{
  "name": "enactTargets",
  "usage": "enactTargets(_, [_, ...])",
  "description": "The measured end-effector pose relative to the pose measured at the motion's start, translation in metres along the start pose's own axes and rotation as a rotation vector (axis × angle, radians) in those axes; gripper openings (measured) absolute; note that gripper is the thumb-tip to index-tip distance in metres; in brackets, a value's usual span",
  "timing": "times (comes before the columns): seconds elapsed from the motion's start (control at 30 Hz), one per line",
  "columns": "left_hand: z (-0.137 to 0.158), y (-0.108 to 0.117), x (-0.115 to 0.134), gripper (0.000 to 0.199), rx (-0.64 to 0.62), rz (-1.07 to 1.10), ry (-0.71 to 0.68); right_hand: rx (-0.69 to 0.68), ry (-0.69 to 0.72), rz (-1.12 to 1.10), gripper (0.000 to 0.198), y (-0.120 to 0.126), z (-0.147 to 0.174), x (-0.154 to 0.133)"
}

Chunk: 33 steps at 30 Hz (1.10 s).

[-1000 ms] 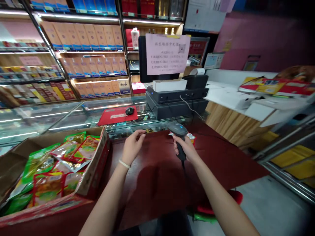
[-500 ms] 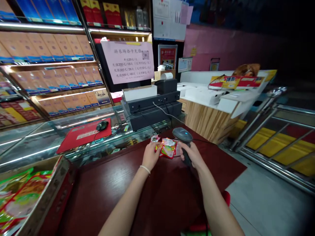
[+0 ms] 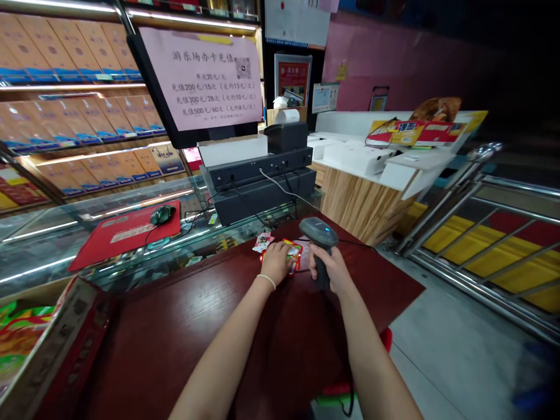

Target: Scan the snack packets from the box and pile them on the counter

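Note:
My right hand is wrapped round the handle of a dark barcode scanner, whose wide head tilts up and left over the table and shows a small blue light. To its left, my left hand lies over a small red, yellow and green snack packet, its fingers curled onto it. Part of that packet is hidden under the hand. A small white and pink packet lies just beyond the left fingers. Beside the scanner handle a pale pinkish packet rests on the dark red table.
An open carton of snack bags stands at the left. Behind the table are a glass counter, a red mat with a mouse, a monitor with a pink sign, and a dark cash drawer. A metal railing runs at the right.
My left hand has moved onto the packet and covers more of it. The right hand still holds the scanner. The view has shifted, bringing the monitor closer.

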<state>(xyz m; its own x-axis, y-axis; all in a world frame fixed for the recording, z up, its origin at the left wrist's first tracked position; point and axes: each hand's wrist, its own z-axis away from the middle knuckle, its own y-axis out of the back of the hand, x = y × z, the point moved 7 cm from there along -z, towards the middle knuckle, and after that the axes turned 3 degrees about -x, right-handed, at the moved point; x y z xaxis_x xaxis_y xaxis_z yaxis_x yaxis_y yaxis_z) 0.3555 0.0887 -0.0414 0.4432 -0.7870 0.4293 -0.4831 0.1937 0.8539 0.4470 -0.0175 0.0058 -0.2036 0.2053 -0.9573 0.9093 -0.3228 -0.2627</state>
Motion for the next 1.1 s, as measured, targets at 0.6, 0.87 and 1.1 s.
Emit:
enactTargets(0.6, [0.182, 0.104, -0.091, 0.040, 0.199, 0.147, 0.236, -0.404, -0.106, -0.066, 0.021, -0.126, 0.028, 0.019])
enactTargets(0.87, [0.258, 0.147, -0.145, 0.032, 0.656, 1.101, 0.600, -0.549, -0.170, -0.079, 0.023, -0.220, 0.044, 0.026])
enactTargets(1.1, [0.288, 0.154, -0.157, 0.027, 0.747, 1.502, 0.598, -0.566, -0.248, -0.071, 0.023, -0.253, 0.061, 0.055])
